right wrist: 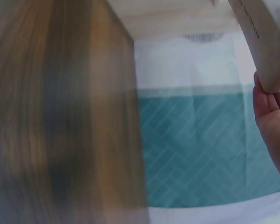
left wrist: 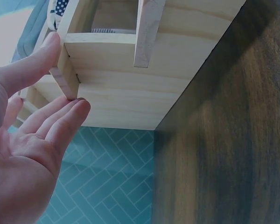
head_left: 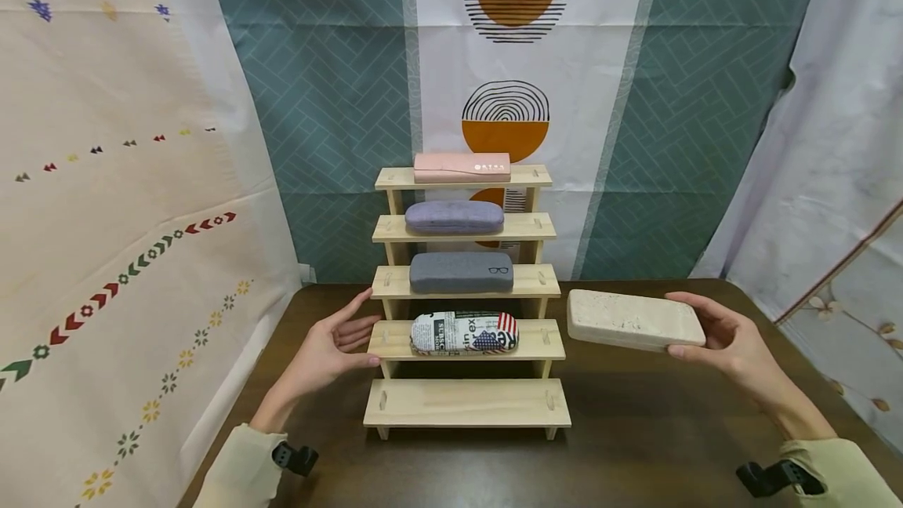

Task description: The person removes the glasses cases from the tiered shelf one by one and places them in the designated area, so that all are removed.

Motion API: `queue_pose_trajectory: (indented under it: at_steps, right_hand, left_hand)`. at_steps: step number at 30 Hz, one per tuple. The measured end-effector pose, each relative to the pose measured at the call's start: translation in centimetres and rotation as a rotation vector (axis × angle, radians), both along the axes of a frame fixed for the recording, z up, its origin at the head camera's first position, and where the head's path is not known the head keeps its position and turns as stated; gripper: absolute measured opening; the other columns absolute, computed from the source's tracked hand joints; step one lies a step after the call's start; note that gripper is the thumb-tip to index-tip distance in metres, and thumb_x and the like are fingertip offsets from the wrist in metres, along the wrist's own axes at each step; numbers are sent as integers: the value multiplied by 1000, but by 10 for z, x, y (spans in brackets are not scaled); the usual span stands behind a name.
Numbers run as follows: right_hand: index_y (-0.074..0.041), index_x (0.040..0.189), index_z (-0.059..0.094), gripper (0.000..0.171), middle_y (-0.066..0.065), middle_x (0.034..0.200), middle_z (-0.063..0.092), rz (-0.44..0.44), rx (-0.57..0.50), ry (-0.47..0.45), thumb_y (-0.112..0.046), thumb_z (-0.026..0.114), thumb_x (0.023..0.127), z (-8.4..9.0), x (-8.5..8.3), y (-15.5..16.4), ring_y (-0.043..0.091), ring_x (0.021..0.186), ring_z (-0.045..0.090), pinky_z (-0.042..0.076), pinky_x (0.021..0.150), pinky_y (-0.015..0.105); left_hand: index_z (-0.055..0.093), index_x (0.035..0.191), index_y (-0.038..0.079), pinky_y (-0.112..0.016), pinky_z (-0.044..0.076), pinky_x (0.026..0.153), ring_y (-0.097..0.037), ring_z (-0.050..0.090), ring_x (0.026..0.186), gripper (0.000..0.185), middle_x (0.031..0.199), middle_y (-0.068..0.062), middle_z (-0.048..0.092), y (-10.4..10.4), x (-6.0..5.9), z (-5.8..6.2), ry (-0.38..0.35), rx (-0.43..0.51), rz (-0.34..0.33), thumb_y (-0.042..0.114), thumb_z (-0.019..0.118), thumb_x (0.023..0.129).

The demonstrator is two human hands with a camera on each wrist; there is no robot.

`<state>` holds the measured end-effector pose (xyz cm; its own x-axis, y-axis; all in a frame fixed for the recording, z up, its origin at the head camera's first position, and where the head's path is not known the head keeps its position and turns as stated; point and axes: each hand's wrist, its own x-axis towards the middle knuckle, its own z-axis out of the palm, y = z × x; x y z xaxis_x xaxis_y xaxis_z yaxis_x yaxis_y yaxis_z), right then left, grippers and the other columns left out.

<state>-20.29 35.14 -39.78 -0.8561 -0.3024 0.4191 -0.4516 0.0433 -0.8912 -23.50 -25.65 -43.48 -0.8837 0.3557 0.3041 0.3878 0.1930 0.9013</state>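
Observation:
A tiered wooden stand (head_left: 466, 402) stands on the table with several steps. My left hand (head_left: 324, 351) is at its left side; in the left wrist view the thumb (left wrist: 49, 49) and fingertips (left wrist: 81, 108) hold opposite corners of one step's end. To the right of the stand, my right hand (head_left: 734, 339) grips the right end of a cream glasses case (head_left: 635, 320), raised above the table. Part of this case (right wrist: 263, 46) shows in the right wrist view, with lettering on its side.
On the upper steps lie a pink glasses case (head_left: 458, 169), a purple one (head_left: 455, 216), a grey-blue one (head_left: 461, 273) and a newspaper-print one (head_left: 462, 334). The lowest step is bare. Beneath is a dark wooden table (head_left: 635, 429). Patterned curtains (head_left: 339, 100) hang behind and at both sides.

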Motion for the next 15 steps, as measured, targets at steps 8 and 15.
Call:
queue_pose_trajectory:
  at_steps: [8,15]
  right_hand:
    - [6,150,49,68,6,130,62,-64,33,-33,26,67,87,-14,-18,15,12,102,67,61,79,23]
    - [2,149,53,65,2,126,64,-121,112,-29,21,69,89,-24,-32,24,12,101,65,60,79,21]
  left_hand:
    - [35,167,22,-44,52,104,-41,57,134,110,146,-28,57,0,1,0,-1,-1,7,-6,91,77]
    - [36,166,24,-41,53,104,-40,57,134,110,146,-27,56,0,0,-1,2,-3,7,-5,92,76]
